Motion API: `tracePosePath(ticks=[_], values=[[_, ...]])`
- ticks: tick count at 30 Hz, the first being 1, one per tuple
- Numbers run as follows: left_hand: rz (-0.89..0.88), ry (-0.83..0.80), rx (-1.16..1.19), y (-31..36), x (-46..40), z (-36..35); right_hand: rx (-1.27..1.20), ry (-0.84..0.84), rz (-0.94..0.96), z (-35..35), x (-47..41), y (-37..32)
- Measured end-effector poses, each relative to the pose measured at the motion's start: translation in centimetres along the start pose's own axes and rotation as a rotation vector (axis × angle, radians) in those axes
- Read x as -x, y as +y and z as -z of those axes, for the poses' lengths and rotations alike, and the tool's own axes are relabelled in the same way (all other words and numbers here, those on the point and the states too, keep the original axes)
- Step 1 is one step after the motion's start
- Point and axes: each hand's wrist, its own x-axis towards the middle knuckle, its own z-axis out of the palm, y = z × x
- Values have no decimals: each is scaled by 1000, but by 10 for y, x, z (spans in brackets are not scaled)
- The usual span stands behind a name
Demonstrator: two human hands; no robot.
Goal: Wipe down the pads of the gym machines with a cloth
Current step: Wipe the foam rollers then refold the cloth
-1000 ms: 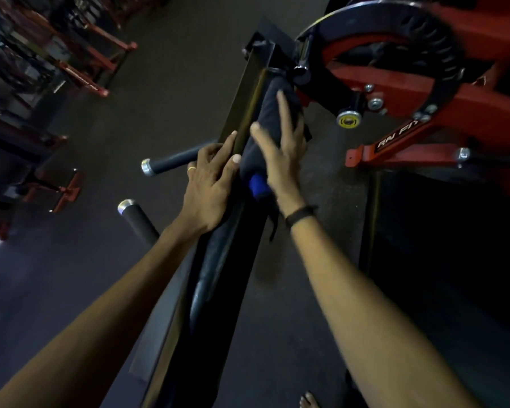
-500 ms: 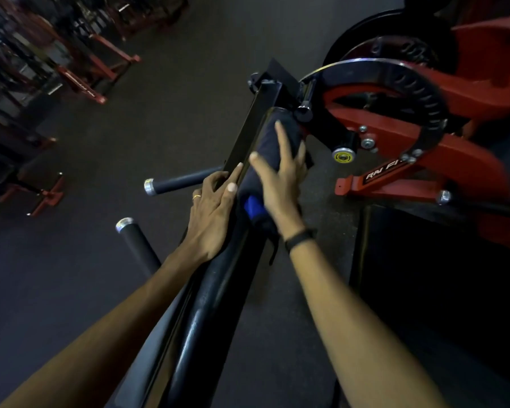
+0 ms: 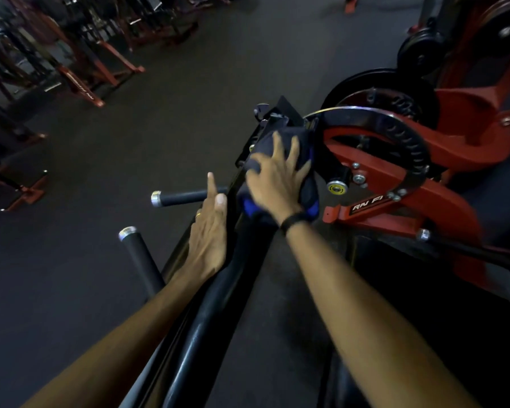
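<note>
Both hands [image 3: 208, 237] [image 3: 273, 182] flat, fingers spread

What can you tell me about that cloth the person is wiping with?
The cloth looks like soft dark fabric, navy to black, with a brighter blue patch showing at its near edge. It is bunched rather than flat, draped over the far end of the long black pad, close to the red and black machine frame. The right hand lies on top with spread fingers, pressing it down. The left hand rests beside it on the pad's edge; whether it touches the cloth is unclear.

dark floor [image 3: 165, 136], red frames [image 3: 100, 69], handle bars [image 3: 183, 198]
</note>
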Motion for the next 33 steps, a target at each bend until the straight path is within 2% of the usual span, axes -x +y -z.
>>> tracePosePath(ticks=[4, 6, 10, 16, 22, 33], values=[[29, 44, -58, 8, 6, 0, 95, -48, -4, 2, -37, 3], [15, 114, -32, 14, 9, 3, 104, -13, 50, 4, -26, 1], [-103, 234, -36, 25, 21, 8, 102, -53, 170, 4, 12, -3], [-97, 213, 122, 7, 60, 43, 63, -63, 253, 3, 96, -31], [-137, 178, 125, -24, 99, 90, 28, -29, 248, 5, 165, -63], [-94, 67, 192, -77, 195, 117, 8, -39, 224, -9, 288, -107]])
